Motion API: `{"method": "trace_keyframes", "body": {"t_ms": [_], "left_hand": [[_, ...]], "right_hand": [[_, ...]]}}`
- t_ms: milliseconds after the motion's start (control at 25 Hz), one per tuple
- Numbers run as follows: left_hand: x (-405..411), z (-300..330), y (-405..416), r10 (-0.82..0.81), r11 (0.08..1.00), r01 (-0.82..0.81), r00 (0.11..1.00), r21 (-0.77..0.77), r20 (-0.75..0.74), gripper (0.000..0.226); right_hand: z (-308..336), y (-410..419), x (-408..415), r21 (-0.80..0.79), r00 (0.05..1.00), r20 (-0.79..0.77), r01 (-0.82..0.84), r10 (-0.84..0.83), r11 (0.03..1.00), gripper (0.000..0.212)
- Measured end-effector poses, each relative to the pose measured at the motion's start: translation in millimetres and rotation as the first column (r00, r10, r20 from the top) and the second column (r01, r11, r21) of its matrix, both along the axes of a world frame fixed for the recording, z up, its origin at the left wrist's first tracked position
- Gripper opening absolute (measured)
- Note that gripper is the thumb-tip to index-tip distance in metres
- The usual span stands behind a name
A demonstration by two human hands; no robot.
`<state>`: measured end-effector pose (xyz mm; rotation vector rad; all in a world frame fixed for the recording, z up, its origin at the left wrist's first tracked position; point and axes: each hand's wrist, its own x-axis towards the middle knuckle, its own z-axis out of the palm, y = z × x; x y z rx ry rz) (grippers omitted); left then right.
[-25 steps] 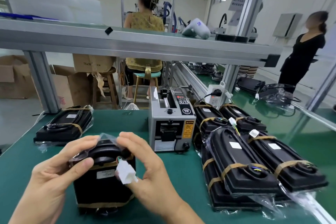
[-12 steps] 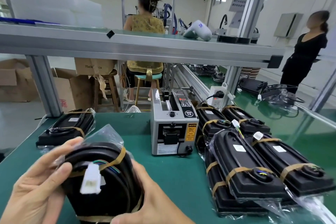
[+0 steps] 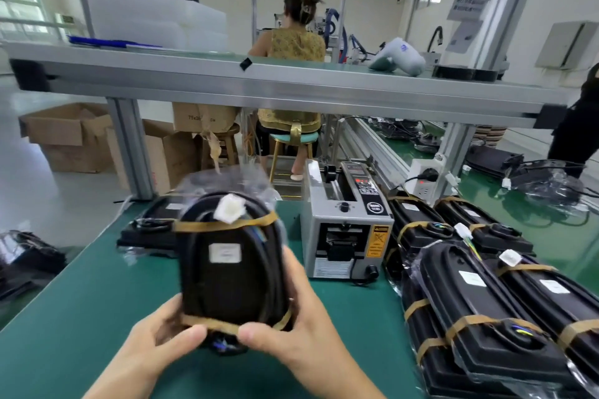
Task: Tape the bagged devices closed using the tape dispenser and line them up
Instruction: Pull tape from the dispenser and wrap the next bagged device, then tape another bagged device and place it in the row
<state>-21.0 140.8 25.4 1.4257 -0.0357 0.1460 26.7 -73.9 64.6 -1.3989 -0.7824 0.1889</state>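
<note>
Holding the black oval device in its clear plastic bag (image 3: 231,269) upright above the green bench mat (image 3: 97,301), your left hand (image 3: 158,338) and right hand (image 3: 298,330) both grasp its lower end. Grey tape dispenser (image 3: 345,236) sits just right; taped bagged devices (image 3: 479,311) line the right side.

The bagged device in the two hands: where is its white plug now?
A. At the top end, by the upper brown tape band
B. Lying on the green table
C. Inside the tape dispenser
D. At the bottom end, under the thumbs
A: the white plug sits at the top of the bagged device, just above the upper tape band.
</note>
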Motion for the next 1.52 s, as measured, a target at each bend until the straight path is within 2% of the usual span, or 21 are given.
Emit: {"method": "trace_keyframes", "body": {"t_ms": [80,120,240,280,400,520,640,720,840,960,1160,1240,1360,1480,1520], "left_hand": [[0,5,-12,0.064,0.998,-0.065,0.997,-0.015,-0.034,0.038],[-1,8,-19,0.109,0.993,-0.107,0.993,0.045,-0.035,0.031],[3,14,-28,0.25,0.966,-0.244,0.966,0.087,-0.066,0.021],[6,16,-31,0.303,0.951,-0.297,0.95,0.084,-0.074,0.02],[16,18,-36,0.408,0.913,-0.403,0.906,0.066,-0.117,0.026],[32,23,-37,0.478,0.878,-0.476,0.873,0.038,-0.098,0.028],[44,18,-31,0.426,0.902,-0.431,0.897,-0.017,-0.117,0.038],[46,2,-32,0.459,0.888,-0.447,0.876,0.108,-0.148,0.052],[46,-17,-39,0.552,0.755,-0.469,0.832,0.458,-0.06,0.06],[50,-21,-42,0.53,0.667,-0.42,0.848,0.615,0.004,0.06],[50,-20,-43,0.526,0.599,-0.404,0.85,0.691,0.041,0.058],[50,-19,-44,0.53,0.586,-0.399,0.847,0.706,0.038,0.056],[49,-17,-44,0.536,0.567,-0.39,0.843,0.725,0.035,0.052],[48,-15,-46,0.539,0.554,-0.393,0.841,0.734,0.044,0.049],[48,-15,-46,0.54,0.547,-0.394,0.84,0.739,0.048,0.049]], "right_hand": [[-11,1,4,0.016,0.996,-0.084,0.014,-0.013,1.0,0.085],[-15,0,5,-0.008,0.992,-0.128,-0.005,0.004,1.0,0.088],[-26,-3,9,-0.118,0.966,-0.214,-0.17,0.142,0.978,0.109],[-27,-2,10,-0.124,0.957,-0.248,-0.187,0.152,0.975,0.11],[-25,9,19,-0.042,0.926,-0.372,-0.092,0.07,0.995,0.096],[-10,28,37,-0.036,0.878,-0.478,-0.041,0.019,0.999,0.081],[3,47,69,-0.037,0.84,-0.541,0.017,-0.034,0.999,0.06],[6,60,94,-0.038,0.8,-0.597,0.043,-0.058,0.998,0.055],[3,81,130,-0.018,0.726,-0.682,0.104,-0.088,0.994,0.054],[-6,97,154,-0.04,0.661,-0.738,0.155,-0.134,0.987,0.052],[-21,107,170,-0.115,0.603,-0.778,0.137,-0.175,0.984,0.03],[-19,110,175,-0.136,0.603,-0.775,0.13,-0.187,0.982,0.032],[-17,115,180,-0.221,0.639,-0.729,0.118,-0.244,0.968,0.049],[-21,118,180,-0.492,0.731,-0.508,0.187,-0.456,0.85,0.081],[-23,119,180,-0.561,0.756,-0.416,0.224,-0.505,0.797,0.082]]}}
